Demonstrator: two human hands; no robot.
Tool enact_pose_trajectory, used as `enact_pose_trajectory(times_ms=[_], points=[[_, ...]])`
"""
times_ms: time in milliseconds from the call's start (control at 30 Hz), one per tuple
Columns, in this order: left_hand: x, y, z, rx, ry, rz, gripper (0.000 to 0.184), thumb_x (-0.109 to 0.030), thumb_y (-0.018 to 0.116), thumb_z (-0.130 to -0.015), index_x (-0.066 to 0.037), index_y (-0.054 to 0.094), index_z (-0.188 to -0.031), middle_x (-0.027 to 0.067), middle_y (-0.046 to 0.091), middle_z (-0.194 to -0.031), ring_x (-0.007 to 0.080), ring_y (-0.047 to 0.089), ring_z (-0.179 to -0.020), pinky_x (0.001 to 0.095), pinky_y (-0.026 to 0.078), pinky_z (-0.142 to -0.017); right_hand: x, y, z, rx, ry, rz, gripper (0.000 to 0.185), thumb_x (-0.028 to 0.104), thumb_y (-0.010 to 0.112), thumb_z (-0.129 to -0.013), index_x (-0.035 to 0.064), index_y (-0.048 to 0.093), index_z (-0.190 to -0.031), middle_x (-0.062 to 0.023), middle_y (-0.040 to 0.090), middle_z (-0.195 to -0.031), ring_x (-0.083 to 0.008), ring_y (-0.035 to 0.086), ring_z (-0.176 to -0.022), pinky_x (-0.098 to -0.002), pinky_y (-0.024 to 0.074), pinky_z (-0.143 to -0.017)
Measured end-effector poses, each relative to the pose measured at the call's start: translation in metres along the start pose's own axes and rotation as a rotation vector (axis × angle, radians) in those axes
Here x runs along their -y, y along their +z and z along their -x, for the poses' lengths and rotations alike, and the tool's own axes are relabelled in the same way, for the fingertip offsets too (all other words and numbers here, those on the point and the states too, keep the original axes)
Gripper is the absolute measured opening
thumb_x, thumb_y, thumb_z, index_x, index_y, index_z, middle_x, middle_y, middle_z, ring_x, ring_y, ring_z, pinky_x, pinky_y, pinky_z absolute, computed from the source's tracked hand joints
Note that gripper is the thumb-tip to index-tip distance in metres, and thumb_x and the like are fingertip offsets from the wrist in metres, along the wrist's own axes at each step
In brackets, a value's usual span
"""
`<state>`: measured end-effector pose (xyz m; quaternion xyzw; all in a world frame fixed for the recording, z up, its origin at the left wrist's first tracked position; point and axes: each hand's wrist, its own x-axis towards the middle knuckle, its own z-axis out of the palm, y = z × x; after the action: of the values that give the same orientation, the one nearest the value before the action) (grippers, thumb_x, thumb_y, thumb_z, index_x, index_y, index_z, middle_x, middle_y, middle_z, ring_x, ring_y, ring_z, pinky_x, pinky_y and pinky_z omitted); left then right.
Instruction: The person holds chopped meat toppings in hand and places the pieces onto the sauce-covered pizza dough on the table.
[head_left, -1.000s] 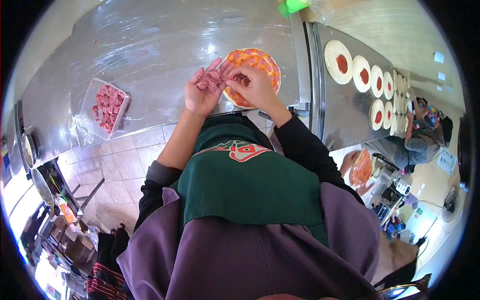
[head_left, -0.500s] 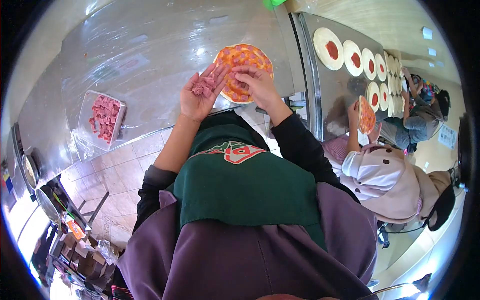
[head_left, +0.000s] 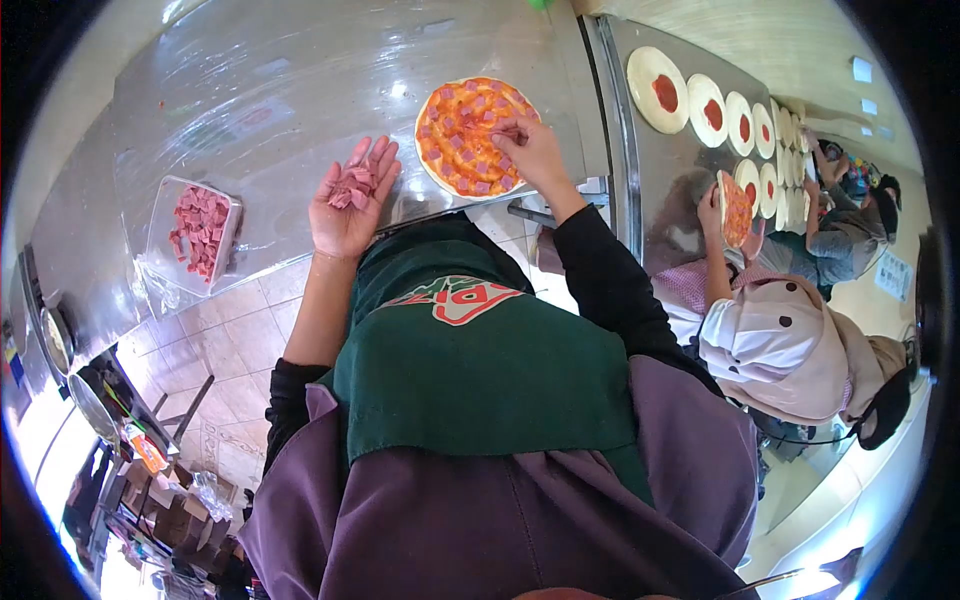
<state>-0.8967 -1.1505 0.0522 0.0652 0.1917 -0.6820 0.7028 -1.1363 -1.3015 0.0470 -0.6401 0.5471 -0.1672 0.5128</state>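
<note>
My left hand (head_left: 345,212) is palm up above the table edge, fingers stretched out, cradling a small heap of diced ham (head_left: 353,188). A pizza (head_left: 470,150) with orange-red sauce and scattered ham cubes lies on the metal table to its right. Over the pizza's right half, my right hand (head_left: 533,155) has its thumb and fingertips pinched together close to the topping. Whatever may be between those fingertips is too small to make out. To the left, a clear plastic tub (head_left: 237,240) contains more diced ham (head_left: 203,230).
The metal table (head_left: 300,70) extends ahead and left. On a second table (head_left: 655,190) at right lie several dough rounds (head_left: 645,75), some with red sauce. A co-worker (head_left: 775,340) there lifts another topped pizza (head_left: 736,212); another person (head_left: 850,245) stands beyond.
My left hand has moved left, away from the pizza, still carrying the ham. My right hand has shifted slightly right and upward, pinched over the pizza.
</note>
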Motion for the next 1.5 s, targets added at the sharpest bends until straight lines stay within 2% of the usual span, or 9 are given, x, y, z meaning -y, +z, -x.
enact_pose_trajectory(times_ms=[33, 267, 533, 667, 867, 1067, 1167, 1333, 1500], points=[[-0.002, -0.002, 0.003, -0.016, 0.014, 0.003, 0.053, -0.024, 0.042, -0.090, 0.008, 0.033, -0.131, 0.0265, 0.032, -0.138, 0.0381, 0.022, -0.134, 0.0486, 0.015, -0.112, 0.000, -0.001, -0.001, -0.025, -0.063, 0.155, 0.019, 0.007, 0.069, -0.075, 0.0006, 0.063, -0.092, -0.0079, 0.066, -0.082, -0.0134, 0.063, -0.074, -0.0255, 0.0503, -0.068], [0.000, -0.010, 0.015, -0.023, 0.024, 0.047, 0.051, -0.023, 0.042, -0.090, 0.008, 0.035, -0.130, 0.0265, 0.031, -0.138, 0.0377, 0.022, -0.134, 0.0485, 0.016, -0.112, -0.010, 0.007, -0.012, 0.059, -0.059, 0.334, 0.013, 0.009, 0.069, -0.075, 0.0013, 0.064, -0.084, -0.0099, 0.067, -0.080, -0.0167, 0.064, -0.073, -0.0279, 0.0504, -0.067], [0.008, -0.013, 0.024, -0.069, 0.009, 0.028, 0.050, -0.022, 0.045, -0.089, 0.008, 0.038, -0.128, 0.0268, 0.033, -0.137, 0.0377, 0.024, -0.133, 0.0475, 0.017, -0.112, -0.008, 0.018, -0.017, 0.075, -0.314, 0.549, 0.011, 0.011, 0.067, -0.073, 0.0028, 0.064, -0.080, -0.0136, 0.064, -0.078, -0.0312, 0.060, -0.073, -0.0398, 0.0472, -0.067], [0.009, -0.014, 0.026, -0.067, 0.005, 0.030, 0.051, -0.022, 0.046, -0.089, 0.008, 0.037, -0.128, 0.0267, 0.033, -0.137, 0.0376, 0.025, -0.133, 0.0474, 0.018, -0.112, -0.004, 0.016, -0.014, 0.030, -0.421, 0.607, 0.010, 0.011, 0.066, -0.073, 0.0030, 0.065, -0.080, -0.0139, 0.064, -0.078, -0.0306, 0.060, -0.075, -0.0406, 0.0469, -0.069], [0.009, -0.014, 0.025, -0.061, 0.008, 0.011, 0.051, -0.022, 0.046, -0.089, 0.008, 0.037, -0.128, 0.0268, 0.033, -0.137, 0.0377, 0.025, -0.133, 0.0474, 0.019, -0.111, 0.001, -0.006, -0.009, -0.022, -0.273, 0.483, 0.010, 0.009, 0.066, -0.074, 0.0025, 0.068, -0.082, -0.0144, 0.065, -0.078, -0.0304, 0.062, -0.074, -0.0378, 0.0490, -0.068], [0.010, -0.014, 0.023, -0.059, -0.011, -0.001, 0.050, -0.024, 0.045, -0.089, 0.008, 0.038, -0.128, 0.0267, 0.034, -0.137, 0.0375, 0.025, -0.133, 0.0475, 0.019, -0.111, -0.015, -0.001, -0.005, 0.097, -0.155, 0.520, 0.011, 0.007, 0.067, -0.074, 0.0011, 0.065, -0.083, -0.0147, 0.065, -0.078, -0.0299, 0.063, -0.071, -0.0368, 0.0493, -0.067], [0.011, -0.012, 0.022, -0.073, -0.019, -0.027, 0.050, -0.024, 0.045, -0.089, 0.008, 0.038, -0.127, 0.0270, 0.034, -0.136, 0.0376, 0.025, -0.133, 0.0476, 0.019, -0.111, -0.013, -0.001, -0.002, 0.009, -0.316, 0.617, 0.015, 0.008, 0.067, -0.074, 0.0010, 0.064, -0.086, -0.0143, 0.065, -0.078, -0.0278, 0.063, -0.070, -0.0355, 0.0493, -0.065], [0.010, -0.011, 0.023, -0.074, -0.022, -0.043, 0.050, -0.023, 0.046, -0.089, 0.008, 0.038, -0.127, 0.0275, 0.034, -0.136, 0.0379, 0.026, -0.132, 0.0477, 0.020, -0.111, -0.012, -0.020, -0.005, -0.113, -0.142, 0.352, 0.013, 0.005, 0.064, -0.076, 0.0023, 0.065, -0.089, -0.0114, 0.064, -0.075, -0.0230, 0.064, -0.070, -0.0321, 0.0496, -0.065], [0.008, -0.012, 0.021, -0.057, -0.042, -0.022, 0.050, -0.023, 0.045, -0.090, 0.008, 0.038, -0.128, 0.0263, 0.033, -0.137, 0.0375, 0.026, -0.133, 0.0474, 0.021, -0.111, -0.028, -0.038, -0.009, -0.148, -0.188, 0.321, 0.012, 0.004, 0.062, -0.079, 0.0024, 0.066, -0.091, -0.0092, 0.065, -0.077, -0.0180, 0.064, -0.072, -0.0284, 0.0498, -0.065]])
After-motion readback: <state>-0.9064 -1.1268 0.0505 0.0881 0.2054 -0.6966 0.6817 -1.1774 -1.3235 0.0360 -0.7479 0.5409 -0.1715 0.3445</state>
